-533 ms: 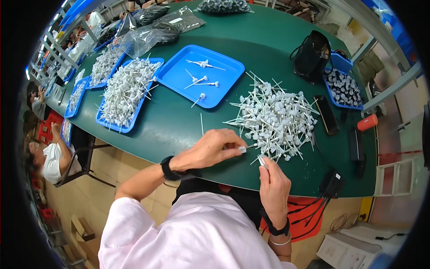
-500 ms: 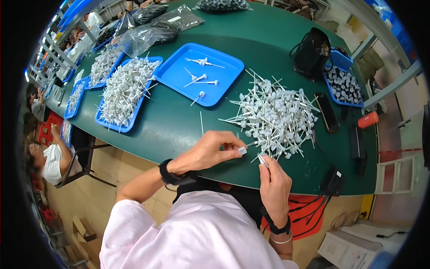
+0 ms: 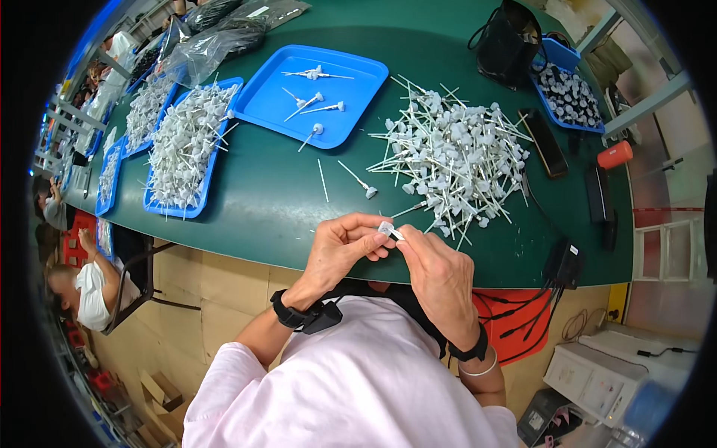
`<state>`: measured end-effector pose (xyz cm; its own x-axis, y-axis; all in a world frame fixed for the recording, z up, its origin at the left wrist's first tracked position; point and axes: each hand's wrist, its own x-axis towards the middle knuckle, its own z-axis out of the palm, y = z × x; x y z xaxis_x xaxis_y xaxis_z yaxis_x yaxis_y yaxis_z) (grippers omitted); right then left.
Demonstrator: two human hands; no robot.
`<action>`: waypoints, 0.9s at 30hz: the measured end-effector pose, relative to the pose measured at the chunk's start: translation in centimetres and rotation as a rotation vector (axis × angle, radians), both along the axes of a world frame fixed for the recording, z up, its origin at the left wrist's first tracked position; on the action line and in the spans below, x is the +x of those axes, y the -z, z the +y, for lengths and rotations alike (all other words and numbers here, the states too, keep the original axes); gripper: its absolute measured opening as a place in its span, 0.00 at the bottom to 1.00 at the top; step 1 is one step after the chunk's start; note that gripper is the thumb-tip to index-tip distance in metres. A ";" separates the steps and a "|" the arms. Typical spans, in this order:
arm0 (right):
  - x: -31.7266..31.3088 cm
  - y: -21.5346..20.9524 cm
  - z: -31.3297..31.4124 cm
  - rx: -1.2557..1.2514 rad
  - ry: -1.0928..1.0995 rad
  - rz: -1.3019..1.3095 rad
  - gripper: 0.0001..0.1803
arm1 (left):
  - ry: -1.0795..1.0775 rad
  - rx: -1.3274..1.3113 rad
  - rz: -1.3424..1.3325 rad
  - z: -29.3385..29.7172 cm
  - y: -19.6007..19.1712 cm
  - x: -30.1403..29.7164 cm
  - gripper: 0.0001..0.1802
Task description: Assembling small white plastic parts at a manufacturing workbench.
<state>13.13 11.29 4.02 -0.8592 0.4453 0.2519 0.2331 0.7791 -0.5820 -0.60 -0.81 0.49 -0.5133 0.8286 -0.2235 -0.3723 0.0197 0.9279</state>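
In front of my body, at the table's near edge, my two hands meet. My left hand pinches a small translucent white plastic cap between thumb and fingers. Touching its side, my right hand grips a thin white plastic piece; its full shape is hidden by my fingers. Just beyond lies a large heap of white stemmed caps, their thin tubes pointing every way. Between the heap and the left side, a single stemmed cap and a loose thin tube lie on the green table.
A blue tray with several stemmed caps stands at the far left of centre. Farther left, blue trays hold piles of such parts. At right are a black bag, a phone and a cable box. A person sits at left.
My hands have come together, my right hand moving left until its piece meets the cap. A stemmed cap now lies apart, left of the heap. The view has shifted slightly.
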 end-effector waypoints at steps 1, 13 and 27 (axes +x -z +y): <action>-0.1 -0.1 0.0 0.001 -0.001 0.010 0.08 | -0.004 0.006 0.000 0.0 0.1 0.1 0.14; -0.3 0.2 -0.1 -0.024 0.007 -0.037 0.09 | -0.027 0.002 0.012 0.0 0.3 0.3 0.13; -0.6 0.4 -0.2 -0.025 -0.006 -0.020 0.07 | -0.082 0.042 0.072 0.2 1.0 0.9 0.13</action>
<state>12.58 11.09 3.63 -0.8667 0.4460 0.2235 0.2402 0.7658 -0.5965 0.30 -0.65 -0.48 -0.5934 0.7909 -0.1494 -0.3036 -0.0480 0.9516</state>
